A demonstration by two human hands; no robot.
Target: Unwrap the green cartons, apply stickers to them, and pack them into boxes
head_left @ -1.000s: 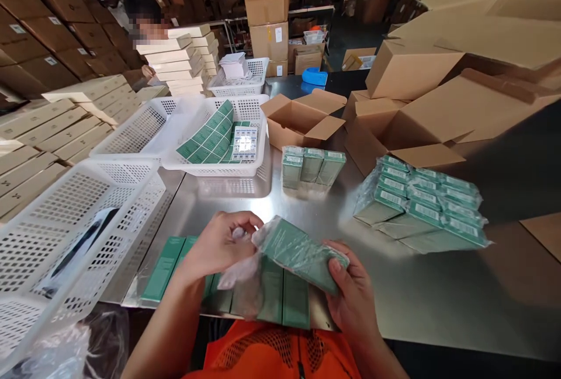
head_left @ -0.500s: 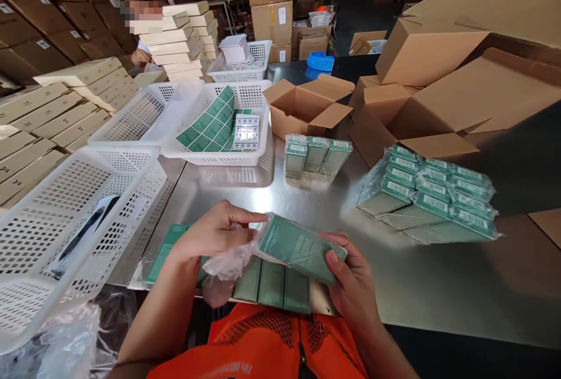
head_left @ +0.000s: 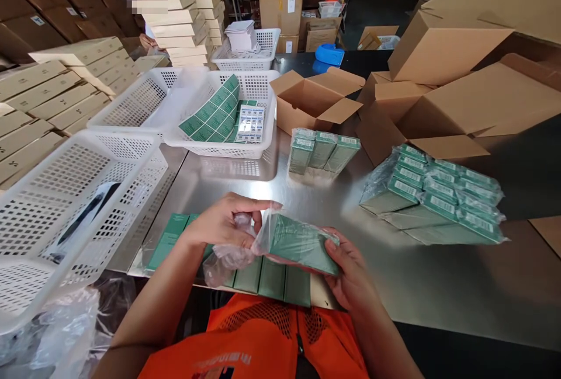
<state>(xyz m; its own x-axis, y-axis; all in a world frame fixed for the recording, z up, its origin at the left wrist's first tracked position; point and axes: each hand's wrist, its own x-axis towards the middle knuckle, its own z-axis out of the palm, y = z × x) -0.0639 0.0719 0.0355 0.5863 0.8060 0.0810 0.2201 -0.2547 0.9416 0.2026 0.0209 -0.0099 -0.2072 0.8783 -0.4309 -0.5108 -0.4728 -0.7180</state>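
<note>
A green box in a clear plastic bag is held up over the near edge of the steel table. My right hand grips the box's right end, thumb on top. At the other end, my left hand is closed on the gathered plastic of the bag, its index finger stretched along the upper edge. Below the hands lie several green boxes in a row at the table edge. Farther off stand three bagged green boxes, and to the right a larger group of wrapped green boxes.
White perforated baskets line the left side; a basket beyond holds green label sheets. Open cardboard cartons stand at the back and right. A co-worker's hand shows behind stacked cream boxes.
The bagged box has shifted slightly right and its far end has turned a little. My left hand has moved right along the plastic. The camera view has also shifted.
</note>
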